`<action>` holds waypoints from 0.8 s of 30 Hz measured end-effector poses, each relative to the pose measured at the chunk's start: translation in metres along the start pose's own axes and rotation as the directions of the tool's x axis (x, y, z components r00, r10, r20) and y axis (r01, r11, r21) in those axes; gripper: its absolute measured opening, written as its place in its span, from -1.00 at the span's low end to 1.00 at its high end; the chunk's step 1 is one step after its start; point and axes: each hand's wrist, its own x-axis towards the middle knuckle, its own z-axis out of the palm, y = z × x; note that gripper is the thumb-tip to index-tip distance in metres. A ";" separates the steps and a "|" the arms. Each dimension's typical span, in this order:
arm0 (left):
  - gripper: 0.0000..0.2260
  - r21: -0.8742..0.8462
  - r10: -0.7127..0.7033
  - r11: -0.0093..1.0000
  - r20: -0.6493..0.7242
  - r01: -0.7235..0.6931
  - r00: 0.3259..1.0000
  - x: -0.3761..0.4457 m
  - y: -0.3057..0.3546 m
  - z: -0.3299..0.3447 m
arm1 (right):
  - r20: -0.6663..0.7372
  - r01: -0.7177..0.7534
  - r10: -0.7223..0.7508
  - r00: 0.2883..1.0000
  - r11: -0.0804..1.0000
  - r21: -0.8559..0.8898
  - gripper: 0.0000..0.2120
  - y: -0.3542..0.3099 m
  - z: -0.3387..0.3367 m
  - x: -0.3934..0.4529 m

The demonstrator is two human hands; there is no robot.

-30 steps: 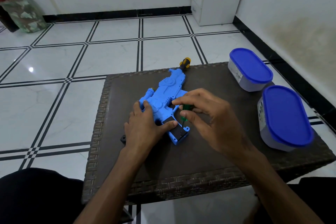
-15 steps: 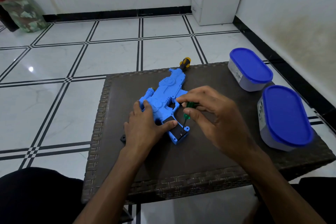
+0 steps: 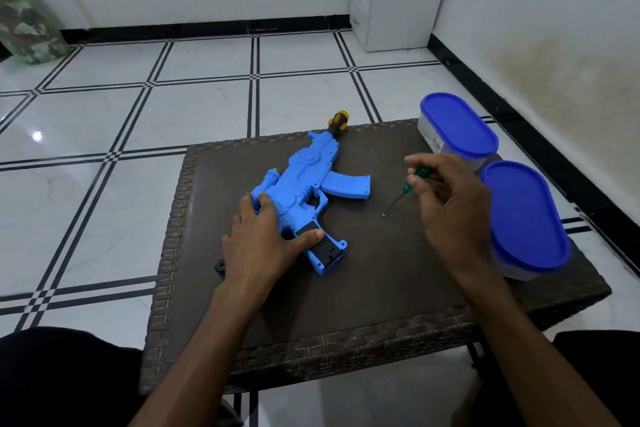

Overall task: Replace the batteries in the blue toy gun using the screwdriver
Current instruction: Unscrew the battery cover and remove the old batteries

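Observation:
The blue toy gun [image 3: 313, 184] lies flat on the dark wicker table [image 3: 381, 288], its yellow-tipped muzzle pointing away over the far edge. A black battery compartment [image 3: 323, 248] shows in its grip. My left hand [image 3: 266, 243] rests on the gun's rear, fingers flat, thumb beside the compartment. My right hand [image 3: 450, 204] pinches a small green-handled screwdriver [image 3: 405, 189] in the air to the right of the gun, its metal tip angled down and left, apart from the toy.
Two lidded containers with blue lids stand at the table's right side, one far [image 3: 457, 130], one near [image 3: 523, 218], close behind my right hand. A small black piece [image 3: 220, 267] lies by the table's left edge. Tiled floor surrounds the table.
My right hand has lifted the screwdriver off the gun's grip and carried it to the right, uncovering the magazine. My left hand stays on the gun.

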 end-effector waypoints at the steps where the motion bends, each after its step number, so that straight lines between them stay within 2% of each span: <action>1: 0.04 0.002 0.001 1.000 0.000 -0.001 1.000 0.000 0.000 0.000 | -0.007 -0.005 0.005 1.000 1.000 -0.003 -0.74 0.003 0.001 -0.001; 9: 0.04 0.025 0.006 1.000 0.002 -0.006 1.000 -0.001 0.001 -0.002 | -0.070 -0.069 0.068 0.995 0.998 -0.006 -0.78 0.011 0.002 -0.005; 13: 0.04 0.036 0.017 0.999 0.000 -0.017 1.000 -0.002 -0.001 -0.003 | -0.043 -0.084 0.082 0.996 0.996 -0.043 -0.87 0.011 -0.001 -0.008; 16: -0.01 0.055 0.033 0.998 -0.006 -0.033 0.999 -0.003 -0.003 -0.003 | 0.107 -0.071 0.084 0.991 0.991 -0.116 -0.87 0.013 -0.002 -0.013; 20: -0.28 0.075 0.070 0.995 -0.083 -0.064 0.994 -0.007 -0.007 -0.003 | 0.405 -0.048 0.161 0.900 0.960 -0.276 -0.85 0.018 0.002 -0.026; 24: -0.38 0.040 0.052 0.998 -0.073 -0.049 0.996 -0.011 -0.008 -0.007 | 0.459 -0.033 0.168 0.872 0.957 -0.288 -0.83 0.021 0.013 -0.038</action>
